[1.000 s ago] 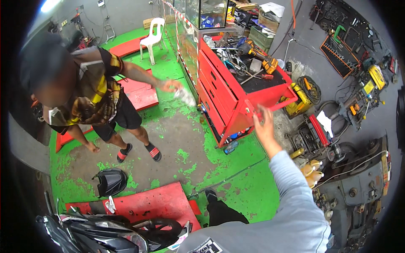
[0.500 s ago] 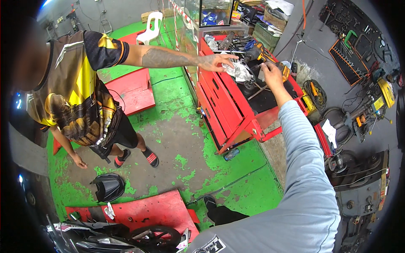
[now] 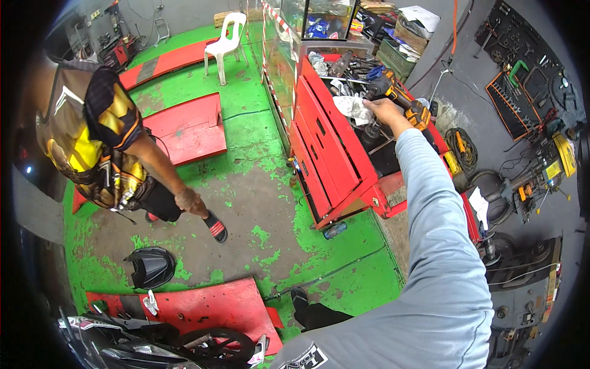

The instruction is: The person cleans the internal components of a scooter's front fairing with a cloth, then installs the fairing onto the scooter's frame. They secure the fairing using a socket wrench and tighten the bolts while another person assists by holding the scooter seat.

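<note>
My right hand (image 3: 390,113) reaches over the top of a red tool cart (image 3: 329,138), its fingers closed on the edge of a crumpled white rag (image 3: 352,109). Just beyond the hand lies a yellow and black cordless power tool (image 3: 402,98). Loose tools (image 3: 353,64) crowd the far end of the cart top. Under the hand, a dark round part and a thin metal rod rest on the black surface, partly covered by the rag and hand. My left hand is outside the picture.
At the left stands a co-worker (image 3: 117,141) with an arm hanging down. A black motorcycle panel (image 3: 150,267) lies on the floor, near a motorcycle (image 3: 160,344) at a red ramp (image 3: 227,301). A white chair (image 3: 226,46) stands farther back; tools hang on the right wall.
The co-worker's arm, stretched to the rag before, has dropped, and the co-worker has shifted left. My right hand has moved left onto the rag.
</note>
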Tool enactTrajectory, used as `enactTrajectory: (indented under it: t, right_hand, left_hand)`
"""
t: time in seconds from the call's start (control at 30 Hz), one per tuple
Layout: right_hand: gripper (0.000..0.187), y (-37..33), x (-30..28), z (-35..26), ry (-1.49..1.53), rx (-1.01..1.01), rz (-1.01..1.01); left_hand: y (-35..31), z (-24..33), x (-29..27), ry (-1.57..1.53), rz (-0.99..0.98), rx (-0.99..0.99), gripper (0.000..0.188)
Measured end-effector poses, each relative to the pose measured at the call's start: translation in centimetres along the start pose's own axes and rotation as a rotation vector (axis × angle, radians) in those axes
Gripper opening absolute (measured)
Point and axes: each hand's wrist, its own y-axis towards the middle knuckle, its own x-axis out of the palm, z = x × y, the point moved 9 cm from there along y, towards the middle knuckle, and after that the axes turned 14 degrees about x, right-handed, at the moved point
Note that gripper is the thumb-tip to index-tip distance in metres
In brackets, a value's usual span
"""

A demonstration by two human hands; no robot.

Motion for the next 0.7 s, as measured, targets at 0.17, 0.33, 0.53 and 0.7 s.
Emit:
enactTrajectory:
  t: [0.17, 0.33, 0.53, 0.7]
  right_hand:
    - [0.054, 1.5, 0.4, -0.5, -0.274, 0.033, 0.025]
    - [0.042, 2.4, -7.7, 2.5, 0.283, 0.087, 0.587]
    - [0.056, -3.0, -15.7, 8.9, 0.155, 0.361, 0.821]
    - [0.050, -7.8, -12.1, -0.3, -0.194, -0.054, 0.797]
  left_hand:
    - [-0.8, -0.3, 0.3, -0.003, -0.005, -0.019, 0.091]
    - [-0.9, -0.2, 1.1, -0.011, -0.002, -0.022, 0.091]
    - [-0.4, 0.1, 2.2, -0.028, 0.000, -0.027, 0.091]
    - [-0.8, 0.0, 2.4, -0.030, 0.005, -0.042, 0.092]
